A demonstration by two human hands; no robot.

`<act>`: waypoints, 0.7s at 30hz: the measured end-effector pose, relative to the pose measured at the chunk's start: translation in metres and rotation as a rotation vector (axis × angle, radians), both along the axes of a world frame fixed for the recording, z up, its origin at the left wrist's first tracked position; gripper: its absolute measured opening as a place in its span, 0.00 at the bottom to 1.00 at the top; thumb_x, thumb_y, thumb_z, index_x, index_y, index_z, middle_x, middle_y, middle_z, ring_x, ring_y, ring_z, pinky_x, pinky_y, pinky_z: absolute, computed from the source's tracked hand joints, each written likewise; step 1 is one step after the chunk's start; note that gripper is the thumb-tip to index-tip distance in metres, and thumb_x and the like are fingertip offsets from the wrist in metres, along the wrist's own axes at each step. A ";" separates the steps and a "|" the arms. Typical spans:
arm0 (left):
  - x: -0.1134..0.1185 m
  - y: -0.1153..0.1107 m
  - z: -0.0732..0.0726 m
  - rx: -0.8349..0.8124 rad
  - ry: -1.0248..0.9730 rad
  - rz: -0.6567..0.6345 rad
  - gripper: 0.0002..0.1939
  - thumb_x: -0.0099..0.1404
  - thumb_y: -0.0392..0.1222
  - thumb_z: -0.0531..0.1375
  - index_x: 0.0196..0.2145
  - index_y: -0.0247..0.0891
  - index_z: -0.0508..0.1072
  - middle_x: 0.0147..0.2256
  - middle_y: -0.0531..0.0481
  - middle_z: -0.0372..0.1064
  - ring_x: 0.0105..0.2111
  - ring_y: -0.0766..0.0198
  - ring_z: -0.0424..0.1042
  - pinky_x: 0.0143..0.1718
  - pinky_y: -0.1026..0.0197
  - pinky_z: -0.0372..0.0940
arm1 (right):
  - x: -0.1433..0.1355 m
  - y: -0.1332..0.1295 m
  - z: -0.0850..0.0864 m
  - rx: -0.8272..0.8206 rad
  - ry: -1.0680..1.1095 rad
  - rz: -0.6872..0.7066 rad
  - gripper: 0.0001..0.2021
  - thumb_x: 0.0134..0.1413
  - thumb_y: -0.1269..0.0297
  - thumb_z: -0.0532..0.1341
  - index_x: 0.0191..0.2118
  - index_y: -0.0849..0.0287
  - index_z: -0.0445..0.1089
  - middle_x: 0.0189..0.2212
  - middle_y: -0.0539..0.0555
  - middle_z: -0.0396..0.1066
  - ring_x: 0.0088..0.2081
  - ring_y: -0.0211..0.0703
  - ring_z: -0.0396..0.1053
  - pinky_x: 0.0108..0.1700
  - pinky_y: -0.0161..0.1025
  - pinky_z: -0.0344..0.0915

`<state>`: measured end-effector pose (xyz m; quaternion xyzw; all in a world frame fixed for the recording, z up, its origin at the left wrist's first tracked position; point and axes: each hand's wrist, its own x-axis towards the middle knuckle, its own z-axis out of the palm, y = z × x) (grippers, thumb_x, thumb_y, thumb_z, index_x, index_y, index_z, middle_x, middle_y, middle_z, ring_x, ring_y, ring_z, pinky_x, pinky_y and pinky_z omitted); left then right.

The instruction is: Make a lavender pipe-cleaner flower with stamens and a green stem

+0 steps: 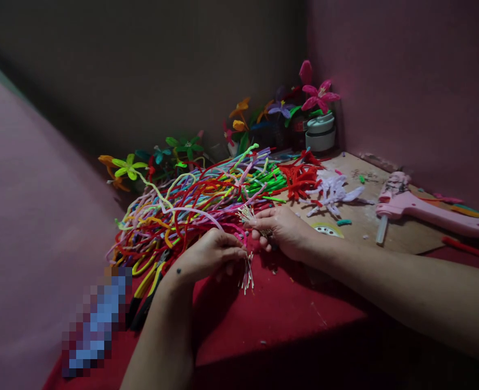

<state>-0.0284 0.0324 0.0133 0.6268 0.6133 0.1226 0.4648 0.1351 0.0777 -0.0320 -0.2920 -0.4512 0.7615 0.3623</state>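
Note:
My left hand (219,253) is closed at the near edge of the pipe cleaner pile, fingertips pinching a small bunch of thin pale stamens (246,275) that fans downward. Just right of it, my right hand (278,227) is closed round another bunch of thin stamens (245,214), whose pale tips spread to the left; darker ends show below its fingers. The two hands are close together above the red cloth (264,325). Behind them lies a big heap of colourful pipe cleaners (191,200).
A pink glue gun (434,214) lies on a brown board (410,227) at right, near a tape roll (327,230). Red (300,181) and white fuzzy pieces (332,192) sit behind. Yellow-black pliers (148,281) lie left. Fuzzy flowers and a lidded cup (319,132) stand at the back.

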 end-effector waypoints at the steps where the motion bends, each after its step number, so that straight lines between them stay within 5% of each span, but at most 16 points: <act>1: 0.000 0.001 -0.001 0.006 0.046 0.003 0.11 0.54 0.46 0.59 0.23 0.34 0.71 0.14 0.54 0.62 0.13 0.71 0.58 0.15 0.68 0.52 | 0.000 0.000 0.000 0.000 -0.006 0.000 0.08 0.47 0.69 0.60 0.21 0.64 0.65 0.16 0.49 0.65 0.14 0.28 0.59 0.14 0.27 0.54; 12: 0.000 0.008 0.000 0.287 0.013 0.365 0.10 0.54 0.43 0.60 0.28 0.32 0.73 0.13 0.56 0.60 0.12 0.74 0.54 0.13 0.70 0.47 | 0.000 -0.003 0.003 -0.013 -0.035 0.012 0.07 0.48 0.71 0.59 0.22 0.63 0.65 0.16 0.50 0.65 0.14 0.28 0.59 0.15 0.28 0.53; 21: -0.002 0.009 -0.008 0.379 -0.385 0.469 0.13 0.52 0.46 0.63 0.31 0.32 0.73 0.21 0.53 0.66 0.16 0.76 0.59 0.17 0.72 0.53 | 0.001 -0.004 0.000 0.046 -0.072 0.082 0.10 0.47 0.63 0.62 0.21 0.62 0.65 0.16 0.49 0.65 0.13 0.28 0.59 0.13 0.28 0.52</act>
